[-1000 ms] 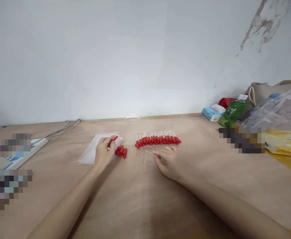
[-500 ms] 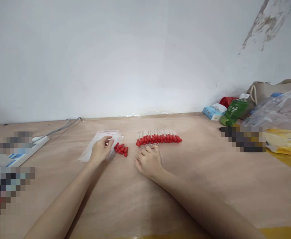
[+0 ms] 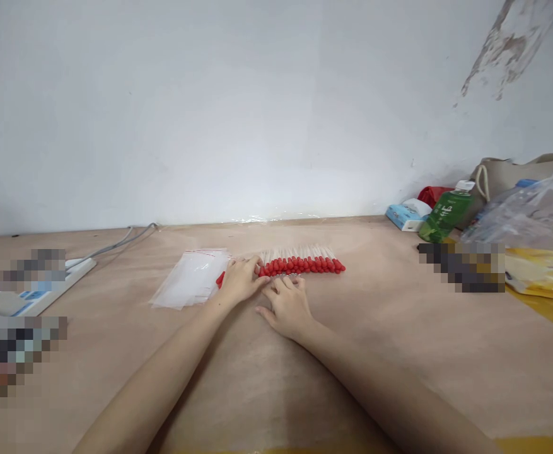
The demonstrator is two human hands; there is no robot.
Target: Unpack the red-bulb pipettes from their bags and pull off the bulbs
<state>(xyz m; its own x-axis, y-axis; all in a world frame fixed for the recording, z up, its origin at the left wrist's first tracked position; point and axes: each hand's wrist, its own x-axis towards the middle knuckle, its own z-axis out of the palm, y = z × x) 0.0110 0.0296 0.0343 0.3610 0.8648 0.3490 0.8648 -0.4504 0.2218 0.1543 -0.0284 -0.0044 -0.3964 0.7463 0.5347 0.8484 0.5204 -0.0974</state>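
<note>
A row of red-tipped thin sticks [image 3: 304, 265] lies with the red ends towards me and the pale ends towards the wall. My left hand [image 3: 242, 280] is at the left end of this row, thumb and forefinger apart near the last red tip. It covers most of a small pile of red pieces [image 3: 220, 278]. My right hand [image 3: 288, 307] rests just in front of the row, fingers curled on the edge of a clear plastic bag [image 3: 285, 275] that it mostly hides. Left of my left hand lies a stack of clear flat bags [image 3: 184, 280].
Far left are a white power strip [image 3: 63, 284] and its grey cable [image 3: 115, 241]. At the back right stand a tissue pack [image 3: 405, 216], a green bottle [image 3: 446, 211] and plastic bags [image 3: 531, 208]. A wall [image 3: 257, 113] closes off the table's back.
My left hand has moved right, from the stack of bags to the left end of the stick row, over the small pile. My right hand stays in place, its thumb slightly more spread.
</note>
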